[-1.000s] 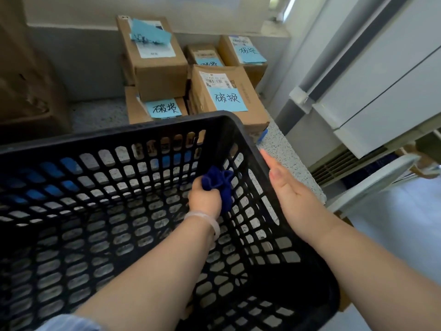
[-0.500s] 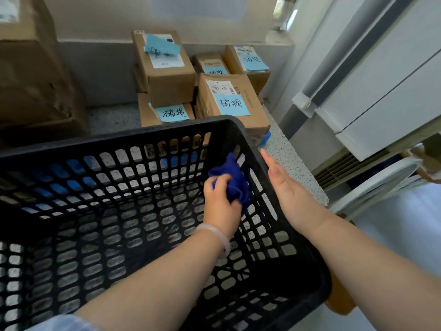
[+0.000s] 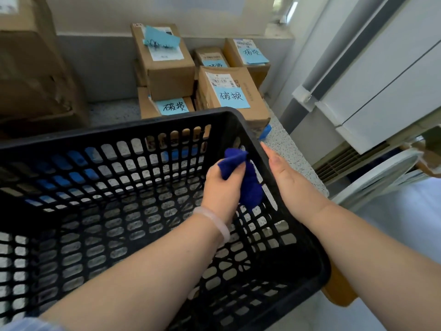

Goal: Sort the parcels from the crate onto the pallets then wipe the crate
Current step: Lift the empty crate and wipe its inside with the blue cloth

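The left hand has its grip clamped on a blue cloth. Thumb and fingers bunch the top of it, and the rest hangs below the fist as a thick, fuzzy, deep-blue wad. The cloth lies against the inside of the right wall of the crate, close to its far right corner. A pale, translucent bracelet circles the left wrist, and the bare forearm reaches in from the lower left.

The right hand rests on top of that same right wall, just beside the cloth. Its thumb lies straight along the rim. The fingers go down the outside out of sight, so whether this grip is closed on the rim cannot be told.

The crate is black plastic with a solid rim band. Its walls and floor are a grid of rounded slots, with speckled floor showing through them.

Just beyond its far side stand 5 brown cardboard parcels, stacked close together against a grey wall. Each visible top carries a light-blue paper label with black handwritten characters, some beside white shipping labels. A larger, crumpled cardboard box stands to the left, apart from them. A white unit with a vent stands at the right.
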A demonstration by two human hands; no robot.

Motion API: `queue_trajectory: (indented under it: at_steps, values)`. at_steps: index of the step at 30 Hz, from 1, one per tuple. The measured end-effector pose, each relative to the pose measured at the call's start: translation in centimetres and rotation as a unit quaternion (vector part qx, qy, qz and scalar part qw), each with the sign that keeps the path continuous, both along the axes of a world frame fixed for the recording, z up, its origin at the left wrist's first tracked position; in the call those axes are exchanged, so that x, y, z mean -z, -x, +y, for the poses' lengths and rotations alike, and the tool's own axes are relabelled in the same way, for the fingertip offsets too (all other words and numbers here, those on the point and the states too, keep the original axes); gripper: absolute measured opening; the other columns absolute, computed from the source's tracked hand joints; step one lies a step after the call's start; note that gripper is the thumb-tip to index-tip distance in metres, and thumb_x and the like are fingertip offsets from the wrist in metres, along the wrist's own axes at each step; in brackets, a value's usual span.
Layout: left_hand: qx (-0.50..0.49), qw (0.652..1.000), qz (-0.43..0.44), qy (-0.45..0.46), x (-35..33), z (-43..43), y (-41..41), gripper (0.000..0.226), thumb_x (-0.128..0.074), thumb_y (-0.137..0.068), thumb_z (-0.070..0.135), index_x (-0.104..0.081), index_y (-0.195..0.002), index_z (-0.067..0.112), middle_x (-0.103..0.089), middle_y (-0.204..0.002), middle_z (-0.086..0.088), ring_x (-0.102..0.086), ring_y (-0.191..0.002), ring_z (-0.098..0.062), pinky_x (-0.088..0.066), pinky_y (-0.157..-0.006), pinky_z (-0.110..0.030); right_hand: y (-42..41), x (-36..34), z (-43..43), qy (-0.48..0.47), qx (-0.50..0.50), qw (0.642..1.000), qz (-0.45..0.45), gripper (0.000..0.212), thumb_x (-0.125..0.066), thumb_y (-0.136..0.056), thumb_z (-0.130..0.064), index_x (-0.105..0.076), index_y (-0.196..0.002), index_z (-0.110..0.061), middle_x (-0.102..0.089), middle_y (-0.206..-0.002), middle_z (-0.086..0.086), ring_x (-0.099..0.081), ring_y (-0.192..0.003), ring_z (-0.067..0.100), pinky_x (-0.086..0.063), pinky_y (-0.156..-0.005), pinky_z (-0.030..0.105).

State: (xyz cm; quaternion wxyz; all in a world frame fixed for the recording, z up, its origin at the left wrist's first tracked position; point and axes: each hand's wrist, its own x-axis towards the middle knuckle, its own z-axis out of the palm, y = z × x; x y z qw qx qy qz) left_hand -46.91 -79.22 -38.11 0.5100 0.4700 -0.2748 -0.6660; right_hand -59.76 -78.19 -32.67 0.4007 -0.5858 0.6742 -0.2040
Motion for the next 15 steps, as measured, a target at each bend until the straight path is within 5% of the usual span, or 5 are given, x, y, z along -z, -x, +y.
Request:
queue_trajectory:
  at_steps: [3, 5, 8, 11, 15]
  values:
    - [0.022, 0.989, -0.014, 0.145, -2.7, 0.3, 0.0, 0.009, -0.065, -0.091, 0.027, -0.066, -0.092, 0.036, -0.064, -0.116, -0.01, -0.065, -0.106, -0.018, -0.054, -0.094, -0.038, -0.3, 0.0, 0.3, -0.011, 0.023, 0.997, -0.076, 0.07, -0.023, -0.077, -0.091, -0.057, -0.126, -0.053, -0.057, -0.136, -0.013, -0.047, -0.13, 0.006, -0.024, -0.117, 0.032]
    - [0.062, 0.957, -0.134, 0.249, -2.2, 0.4, 0.2, 0.012, -0.064, -0.09, 0.023, -0.063, -0.094, 0.034, -0.056, -0.122, -0.006, -0.057, -0.112, -0.01, -0.047, -0.101, -0.033, -0.1, 0.5, 0.2, -0.012, 0.058, 0.992, -0.111, 0.066, -0.037, -0.065, -0.096, -0.069, -0.101, -0.052, -0.069, -0.117, -0.008, -0.058, -0.12, 0.011, -0.033, -0.114, 0.039]
    - [0.046, 0.916, -0.248, 0.314, 0.8, 1.3, 0.1, 0.025, -0.062, -0.087, 0.006, -0.06, -0.11, 0.017, -0.041, -0.128, 0.001, -0.04, -0.114, 0.012, -0.029, -0.104, -0.009, -0.3, 0.3, 0.1, -0.011, 0.076, 0.994, -0.081, 0.06, -0.032, -0.083, -0.076, -0.064, -0.114, -0.036, -0.064, -0.121, -0.007, -0.052, -0.123, 0.011, -0.028, -0.117, 0.036]
    - [0.084, 0.927, -0.282, 0.232, 5.0, 2.0, -0.5, 0.029, -0.062, -0.088, 0.001, -0.057, -0.112, 0.015, -0.041, -0.121, 0.009, -0.043, -0.11, 0.014, -0.031, -0.093, -0.001, -0.6, -0.5, 0.1, -0.014, 0.024, 0.999, -0.029, 0.071, -0.013, -0.087, -0.076, -0.036, -0.147, -0.047, -0.037, -0.148, -0.023, -0.029, -0.138, -0.002, -0.012, -0.118, 0.025]
    - [0.265, 0.865, -0.426, 0.021, 10.6, 3.9, -0.1, 0.038, -0.058, -0.091, 0.006, -0.058, -0.129, 0.002, -0.058, -0.11, 0.0, -0.058, -0.119, -0.028, -0.045, -0.097, -0.028, -1.0, -1.1, 0.1, -0.023, 0.032, 0.998, 0.045, 0.062, -0.007, -0.091, -0.067, -0.023, -0.149, -0.054, -0.027, -0.157, -0.018, -0.021, -0.145, 0.006, -0.008, -0.104, 0.02]
